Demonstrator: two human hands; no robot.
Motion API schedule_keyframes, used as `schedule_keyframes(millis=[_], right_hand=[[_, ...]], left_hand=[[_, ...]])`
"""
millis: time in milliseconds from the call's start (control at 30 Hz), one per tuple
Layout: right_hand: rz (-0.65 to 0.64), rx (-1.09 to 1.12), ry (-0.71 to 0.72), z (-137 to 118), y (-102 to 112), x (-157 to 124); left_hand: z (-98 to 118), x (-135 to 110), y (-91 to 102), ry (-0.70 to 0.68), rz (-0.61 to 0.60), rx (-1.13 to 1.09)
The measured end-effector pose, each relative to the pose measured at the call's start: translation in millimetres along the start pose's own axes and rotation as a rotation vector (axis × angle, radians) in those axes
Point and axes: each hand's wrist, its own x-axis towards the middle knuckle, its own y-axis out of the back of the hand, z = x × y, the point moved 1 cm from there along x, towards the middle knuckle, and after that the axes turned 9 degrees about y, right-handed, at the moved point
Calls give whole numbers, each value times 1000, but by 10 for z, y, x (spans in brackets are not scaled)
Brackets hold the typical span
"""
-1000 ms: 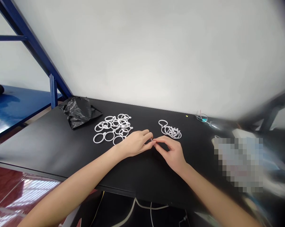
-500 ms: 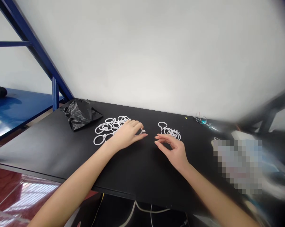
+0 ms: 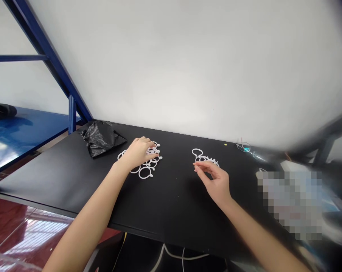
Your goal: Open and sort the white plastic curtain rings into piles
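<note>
Two lots of white rings lie well apart on the black table, probably to keep one kind from the other: the big heap sits under the left hand, the small pile just beyond the right hand. The left hand lies flat with fingers spread on its heap; whether it grips a ring I cannot tell. The right hand hovers half-curled, thumb near forefinger, seemingly empty. A second ago both hands met fingertip to fingertip between the lots; now they have parted.

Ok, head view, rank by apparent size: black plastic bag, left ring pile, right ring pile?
1-2. black plastic bag, left ring pile: about alike; left hand covers part of it.
3. right ring pile.
</note>
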Motion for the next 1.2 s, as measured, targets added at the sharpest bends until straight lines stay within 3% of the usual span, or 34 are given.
schedule_keyframes(millis=[100,300,467,600,833,900,1033,1200], right_hand=[[11,-126,-18,137,115,177],[-201,-381,-144,586,309,716],[-310,-446,-150,726,100,819],[-332,-398,-92,654,-92,801],[-305,-192,78,242,-188,614],[-306,-144,116,126,-187,500],[-252,12,167,13,-155,252],[-139,-3,180,15,-115,68]], left_hand=[[2,6,-4,0,26,-42],[336,-31,-71,-148,96,-152],[691,-114,-158,-316,49,-218],[740,-136,-205,-334,51,-228],[727,-132,-233,-146,109,-396],[775,-137,-230,-47,13,-611],[874,-139,-213,211,-304,-1116],[829,-117,-211,459,-320,-1378]])
